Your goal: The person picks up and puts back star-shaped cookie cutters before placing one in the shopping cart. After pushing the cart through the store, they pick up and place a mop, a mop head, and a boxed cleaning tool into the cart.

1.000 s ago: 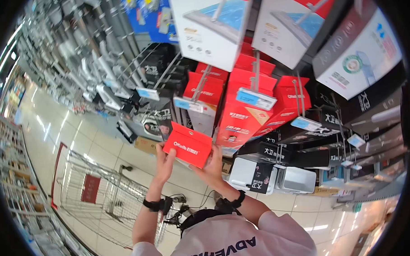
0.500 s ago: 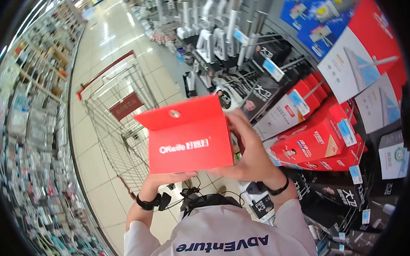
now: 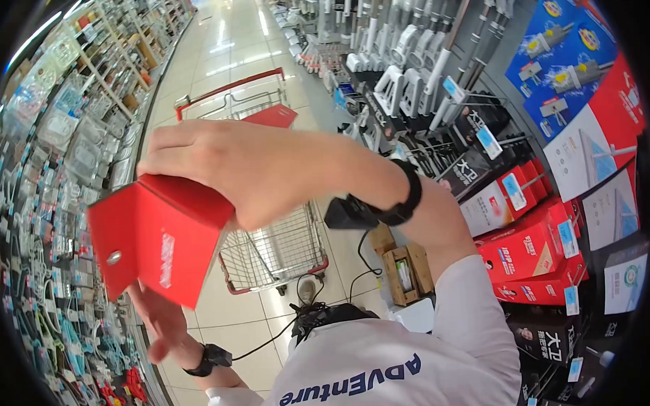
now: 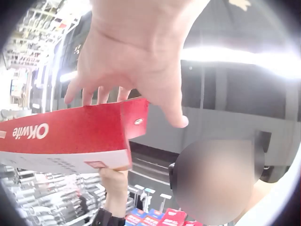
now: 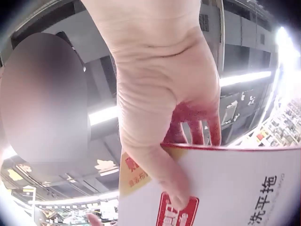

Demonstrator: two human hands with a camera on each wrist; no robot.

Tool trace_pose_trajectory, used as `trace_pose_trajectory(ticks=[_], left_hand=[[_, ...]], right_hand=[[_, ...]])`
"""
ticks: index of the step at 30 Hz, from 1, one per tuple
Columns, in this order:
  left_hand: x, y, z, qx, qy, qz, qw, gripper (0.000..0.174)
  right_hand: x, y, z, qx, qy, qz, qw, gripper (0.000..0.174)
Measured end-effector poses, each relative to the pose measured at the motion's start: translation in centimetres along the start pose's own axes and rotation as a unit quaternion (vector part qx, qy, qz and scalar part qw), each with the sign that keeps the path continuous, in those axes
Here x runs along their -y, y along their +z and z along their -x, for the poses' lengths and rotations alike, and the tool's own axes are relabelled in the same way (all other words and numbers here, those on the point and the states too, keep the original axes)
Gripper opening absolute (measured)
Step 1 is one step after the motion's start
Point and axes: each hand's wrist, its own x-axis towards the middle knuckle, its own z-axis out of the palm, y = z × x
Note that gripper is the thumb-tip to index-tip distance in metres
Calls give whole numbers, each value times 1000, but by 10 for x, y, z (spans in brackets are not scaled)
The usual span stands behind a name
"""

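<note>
A red and white cardboard box (image 3: 165,237) marked OKwife, with a holed hang tab, is held up in front of the body, tilted, at the left of the head view. My right hand (image 3: 223,163) grips it from above. In the right wrist view the thumb (image 5: 176,188) presses the white face (image 5: 235,183) while the fingers reach over the far side. Below the box, my left hand (image 3: 164,319) has its thumb spread away. The left wrist view shows that hand's straight fingers (image 4: 103,95) at the red side of the box (image 4: 70,129).
A shopping cart (image 3: 273,255) stands on the tiled floor just beyond the hands. Along the right, a display holds hanging red boxes (image 3: 516,257), black boxes (image 3: 548,338) and mops (image 3: 407,85). Shelves of small packaged goods (image 3: 65,334) run down the left.
The box has moved left, away from the hanging red boxes toward the cart's side, and turned. My right hand has gone over its top; the left hand has loosened, its thumb now spread.
</note>
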Motion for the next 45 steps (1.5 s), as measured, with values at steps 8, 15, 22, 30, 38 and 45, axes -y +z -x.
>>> trace_pose_trajectory(ticks=[8, 15, 22, 30, 38, 45], left_hand=[[24, -29, 14, -4, -218, -167, 962, 96], [63, -42, 15, 46, -288, -353, 889, 88], [82, -24, -9, 90, -290, -603, 737, 89], [110, -29, -26, 173, -174, -621, 744, 89], [101, -44, -85, 12, 32, -590, 806, 75], [181, -128, 14, 43, -234, -511, 826, 72]], right_hand=[[-125, 108, 8, 268, 61, -86, 958, 71], [-174, 203, 50, 333, 166, -242, 896, 86], [-182, 261, 69, 332, 204, -301, 870, 95], [-160, 260, 111, 151, 241, -254, 924, 93], [-194, 211, 119, -64, 438, -158, 883, 92], [-249, 245, 143, -150, 522, -286, 789, 88]])
